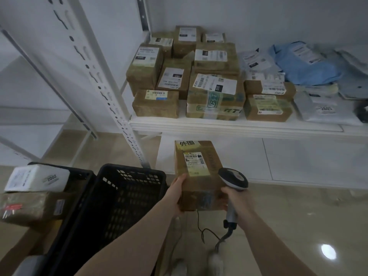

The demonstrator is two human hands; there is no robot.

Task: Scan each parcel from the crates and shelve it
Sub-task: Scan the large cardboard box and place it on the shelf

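Observation:
My left hand (176,193) grips the near left corner of a brown cardboard parcel (199,186) with a yellow label and yellow tape on top. It is held in the air below the white shelf (239,127). My right hand (237,200) grips the handle of a corded barcode scanner (234,179) whose head sits against the parcel's right edge. The shelf carries several brown boxes (215,96) and soft mailer bags (306,64).
A black plastic crate (111,198) stands at my lower left. Beside it, a second crate (83,172) holds a white box (37,179) on top of brown parcels (33,208). A white perforated shelf upright (111,108) rises left of the shelf. Glossy tiled floor lies below.

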